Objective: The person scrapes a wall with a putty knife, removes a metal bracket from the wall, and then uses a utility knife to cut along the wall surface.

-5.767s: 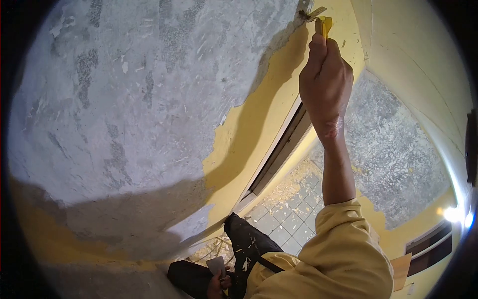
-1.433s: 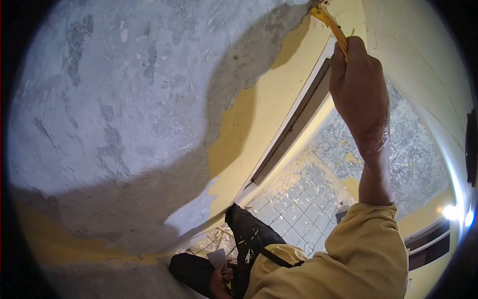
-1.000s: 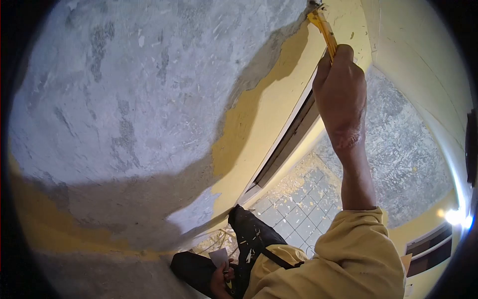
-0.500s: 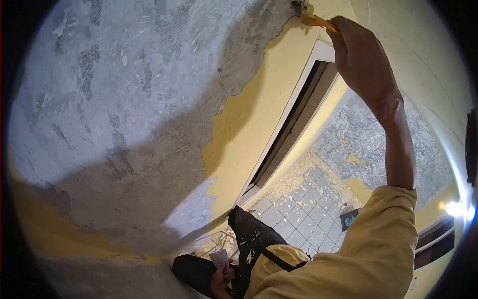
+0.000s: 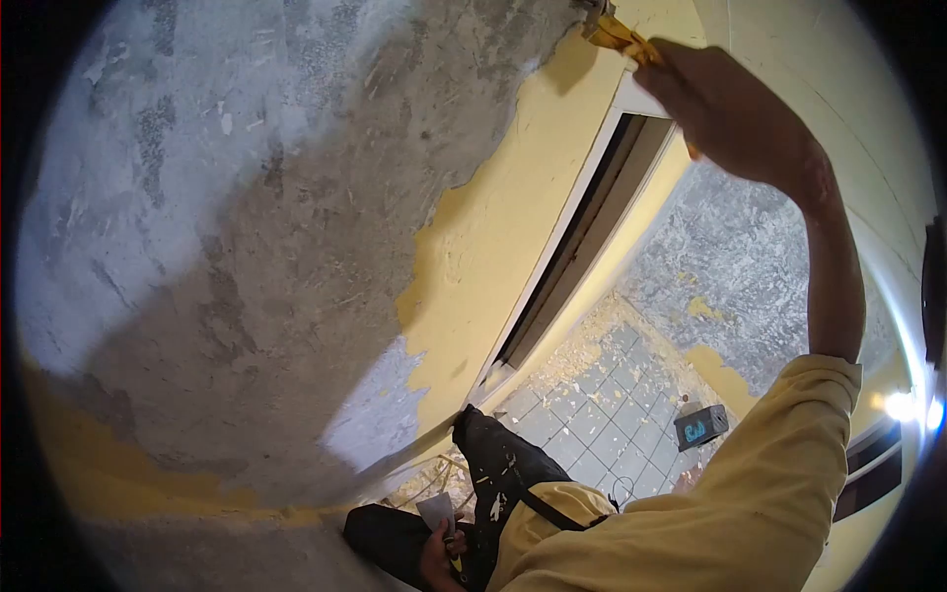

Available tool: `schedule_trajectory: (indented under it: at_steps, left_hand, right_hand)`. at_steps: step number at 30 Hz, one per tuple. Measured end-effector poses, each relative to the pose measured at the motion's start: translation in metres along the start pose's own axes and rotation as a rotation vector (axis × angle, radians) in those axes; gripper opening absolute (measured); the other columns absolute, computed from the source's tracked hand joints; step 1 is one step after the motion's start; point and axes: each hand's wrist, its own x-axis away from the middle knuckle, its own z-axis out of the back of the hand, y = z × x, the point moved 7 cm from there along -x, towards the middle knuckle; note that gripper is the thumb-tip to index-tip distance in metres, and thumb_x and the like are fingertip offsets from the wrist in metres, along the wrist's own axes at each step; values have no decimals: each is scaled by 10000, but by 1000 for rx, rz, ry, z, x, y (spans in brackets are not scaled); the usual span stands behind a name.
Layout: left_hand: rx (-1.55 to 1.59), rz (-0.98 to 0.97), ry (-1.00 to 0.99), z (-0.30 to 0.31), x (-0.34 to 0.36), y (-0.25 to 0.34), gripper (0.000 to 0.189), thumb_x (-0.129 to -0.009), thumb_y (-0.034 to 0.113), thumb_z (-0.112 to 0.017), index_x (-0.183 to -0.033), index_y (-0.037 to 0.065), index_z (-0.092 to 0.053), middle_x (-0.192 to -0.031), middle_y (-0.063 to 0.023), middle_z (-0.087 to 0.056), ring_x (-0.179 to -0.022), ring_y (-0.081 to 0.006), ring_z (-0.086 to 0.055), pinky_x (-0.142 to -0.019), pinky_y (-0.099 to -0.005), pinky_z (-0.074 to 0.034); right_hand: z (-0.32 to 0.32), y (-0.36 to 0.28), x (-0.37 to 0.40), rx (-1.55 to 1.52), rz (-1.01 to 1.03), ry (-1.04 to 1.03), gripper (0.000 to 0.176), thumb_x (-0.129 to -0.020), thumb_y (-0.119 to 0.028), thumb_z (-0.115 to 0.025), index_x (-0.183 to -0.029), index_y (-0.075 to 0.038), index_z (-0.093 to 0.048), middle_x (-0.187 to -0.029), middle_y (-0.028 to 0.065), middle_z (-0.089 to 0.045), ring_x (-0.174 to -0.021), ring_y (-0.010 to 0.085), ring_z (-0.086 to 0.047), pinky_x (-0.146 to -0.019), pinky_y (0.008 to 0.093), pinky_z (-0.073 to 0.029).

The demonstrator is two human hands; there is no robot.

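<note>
My right hand is raised high and wrapped round an orange-handled scraper. The scraper's working end meets the wall at the top, where yellow paint borders bare grey plaster; its blade is hard to make out. Low down, near my dark trousers, my left hand is closed on a putty knife with a broad pale blade and a yellow-and-black handle. That blade points up and touches no wall.
A white-edged frame with a dark recess runs beside the painted strip. Paint flakes litter the tiled floor, where a dark box with blue-green marking stands. A bright lamp shines at the right.
My right wrist and forearm have swung right and the orange scraper has tilted, its end still near the paint edge. The arm's shadow on the wall has shifted. My left hand stays put.
</note>
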Motion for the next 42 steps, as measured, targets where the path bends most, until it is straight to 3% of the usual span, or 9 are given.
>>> schedule_trajectory:
  at_steps: [10, 13, 15, 17, 26, 28, 32, 34, 42]
  left_hand:
    - [23, 17, -48, 9, -8, -3, 417, -933, 368, -398, -1193, 48, -454, -570, 4, -359, -431, -72, -284, -436, -240, -288]
    - [37, 15, -48, 14, -11, -6, 417, -930, 372, -403, -1187, 49, -458, -580, 2, -369, -430, -72, -285, -436, -238, -287]
    - [-1, 8, -37, 9, -7, -4, 415, -930, 371, -405, -1185, 49, -459, -590, -1, -380, -434, -74, -293, -438, -237, -290]
    - [-40, -4, -25, 8, -4, 0, 414, -929, 371, -406, -1183, 49, -460, -599, -3, -392, -438, -75, -302, -440, -237, -292]
    - [80, 11, -33, 7, -1, -3, 385, -951, 325, -360, -1177, 30, -462, -599, -17, -403, -431, -74, -310, -434, -222, -290]
    - [82, 17, -78, 3, -2, -2, 392, -951, 330, -358, -1179, 29, -461, -603, -19, -405, -442, -71, -320, -436, -221, -293]
    - [55, 1, -4, 10, -3, -2, 394, -949, 331, -364, -1183, 27, -456, -598, -14, -402, -442, -67, -317, -433, -219, -293]
    - [154, 49, -39, 7, -4, -7, 394, -942, 351, -387, -1176, 44, -467, -608, -35, -431, -427, -81, -302, -425, -233, -286]
    - [114, 37, -53, 2, 1, -7, 402, -939, 361, -388, -1177, 47, -470, -603, -24, -427, -428, -76, -305, -425, -223, -285]
  right_hand:
    - [-29, 1, -1, -787, -290, -268, 345, -939, -266, -379, -741, -9, -496, -473, 15, -482, -418, 120, -527, -461, 268, -483]
    - [-40, 11, 0, -694, -373, -227, 315, -933, -251, -419, -739, -15, -494, -466, 56, -502, -409, 182, -543, -424, 274, -465]
    - [-15, 2, -2, -43, 43, 327, 250, -916, -220, -468, -774, -15, -487, -498, 132, -528, -453, 269, -571, -430, 326, -471]
    - [-7, 10, -4, 116, 58, 258, 148, -903, -162, -478, -907, -15, -461, -548, 183, -545, -548, 327, -602, -494, 404, -483]
    - [1, -15, 10, 245, 166, 330, 175, -910, -161, -476, -917, 13, -492, -560, 146, -516, -480, 258, -522, -493, 375, -410]
    - [-17, 3, 0, -192, -90, 107, 183, -897, -137, -456, -805, 17, -491, -567, 146, -534, -471, 266, -529, -469, 370, -418]
    - [-11, -8, 7, -201, 267, 568, 267, -908, -216, -466, -779, 10, -524, -511, 104, -474, -442, 181, -473, -466, 333, -376]
    - [-28, 16, -4, -431, -119, 166, 270, -908, -234, -479, -809, 10, -538, -524, 108, -494, -440, 177, -478, -456, 330, -366]
    - [-36, 20, 0, -519, -293, 256, 253, -932, -242, -456, -920, -15, -567, -469, -26, -365, -398, 31, -380, -392, 220, -324]
